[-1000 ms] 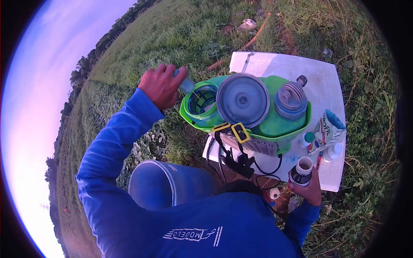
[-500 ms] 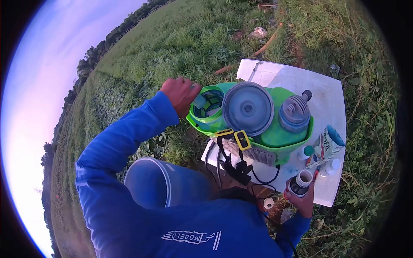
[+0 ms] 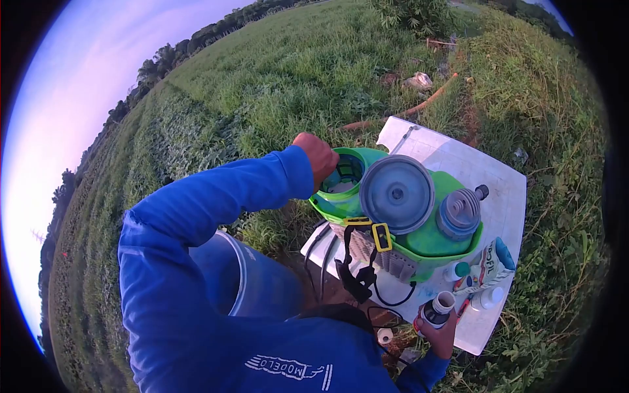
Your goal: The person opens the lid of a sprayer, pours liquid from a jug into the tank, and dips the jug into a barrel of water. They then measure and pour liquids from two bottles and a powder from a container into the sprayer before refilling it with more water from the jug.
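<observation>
At the round opening of the green tank (image 3: 419,245), my left hand (image 3: 317,159) is closed at the rim; whatever its fingers hold is hidden. The opening (image 3: 342,174) shows a dark strainer inside. My right hand (image 3: 440,333) is wrapped round a dark bottle (image 3: 436,310) with a pale, open mouth, held upright near the table's front edge. Beside the opening, a large round grey lid (image 3: 397,194) lies on the tank. A smaller ribbed grey cap (image 3: 460,213) sits at the tank's right end.
The tank stands on a white table (image 3: 495,177). Near my right hand are a green-capped bottle (image 3: 457,270), a foil packet (image 3: 493,263) and a white bottle (image 3: 487,299). A blue barrel (image 3: 268,281) stands below the left arm. Black straps (image 3: 354,278) and hoses hang off the tank.
The view has shifted, so the table and tank appear lower. My left hand has turned and now reaches further over the tank opening. My right hand still holds the bottle.
</observation>
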A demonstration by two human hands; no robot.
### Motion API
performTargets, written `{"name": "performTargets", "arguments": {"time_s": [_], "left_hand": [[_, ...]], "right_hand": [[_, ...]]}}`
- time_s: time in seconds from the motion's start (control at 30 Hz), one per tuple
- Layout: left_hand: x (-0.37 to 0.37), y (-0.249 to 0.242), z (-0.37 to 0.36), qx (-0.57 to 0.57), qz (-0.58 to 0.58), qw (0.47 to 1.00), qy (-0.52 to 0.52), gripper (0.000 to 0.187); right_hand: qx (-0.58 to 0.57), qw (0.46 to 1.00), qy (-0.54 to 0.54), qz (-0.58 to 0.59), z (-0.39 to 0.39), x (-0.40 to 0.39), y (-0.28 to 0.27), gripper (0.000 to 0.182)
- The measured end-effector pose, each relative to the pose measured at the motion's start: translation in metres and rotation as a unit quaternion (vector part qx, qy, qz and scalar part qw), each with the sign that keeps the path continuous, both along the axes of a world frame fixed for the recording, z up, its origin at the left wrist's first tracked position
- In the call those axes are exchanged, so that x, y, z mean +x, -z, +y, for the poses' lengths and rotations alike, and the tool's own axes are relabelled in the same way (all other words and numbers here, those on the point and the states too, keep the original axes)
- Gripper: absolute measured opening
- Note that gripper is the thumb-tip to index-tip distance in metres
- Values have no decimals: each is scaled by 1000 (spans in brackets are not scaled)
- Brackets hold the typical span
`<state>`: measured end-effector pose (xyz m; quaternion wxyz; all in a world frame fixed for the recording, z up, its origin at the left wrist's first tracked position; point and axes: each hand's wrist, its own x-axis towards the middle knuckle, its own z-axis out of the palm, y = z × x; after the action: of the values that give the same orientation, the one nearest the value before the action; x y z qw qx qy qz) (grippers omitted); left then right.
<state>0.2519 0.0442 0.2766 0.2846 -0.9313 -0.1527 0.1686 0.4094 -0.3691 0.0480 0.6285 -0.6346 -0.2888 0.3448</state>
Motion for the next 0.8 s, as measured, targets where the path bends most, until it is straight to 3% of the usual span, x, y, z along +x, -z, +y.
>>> {"name": "performTargets", "arguments": {"time_s": [0.2, 0.3, 0.33, 0.37, 0.43, 0.47, 0.57, 0.63, 0.7, 0.8], "left_hand": [[-3, -18, -13, -25, -20, 999, -35, 44], [-8, -32, -16, -49, -68, 996, -24, 49], [-14, -37, -20, -87, -150, 984, 30, 49], [-19, -42, -29, -129, -227, 961, 86, 50], [-20, -61, -77, -377, -331, 865, 29, 50], [-27, -62, -99, -443, -343, 827, 34, 58], [-38, -4, -140, -649, -360, 667, 64, 81], [-23, 33, -172, -696, -338, 631, 63, 84], [-6, 69, -202, -723, -322, 611, -21, 78], [17, 125, -221, -742, -343, 577, -7, 71]], "right_hand": [[-23, 1000, 3, -12, -4, -3, 8, 65], [-20, 1000, -6, -15, -3, -7, 8, 64], [-21, 1000, -15, -16, -1, -8, 8, 64], [-23, 999, -20, -13, -1, -9, 7, 64], [-11, 999, -26, -19, 7, -15, -10, 62], [-6, 998, -33, -58, 9, -17, -15, 62], [-16, 995, -71, -63, 13, -24, -22, 67], [-1, 993, -93, -76, 16, -28, -23, 71], [17, 992, -99, -78, 18, -35, -20, 74], [13, 990, -103, -91, 14, -41, -16, 76]]}}
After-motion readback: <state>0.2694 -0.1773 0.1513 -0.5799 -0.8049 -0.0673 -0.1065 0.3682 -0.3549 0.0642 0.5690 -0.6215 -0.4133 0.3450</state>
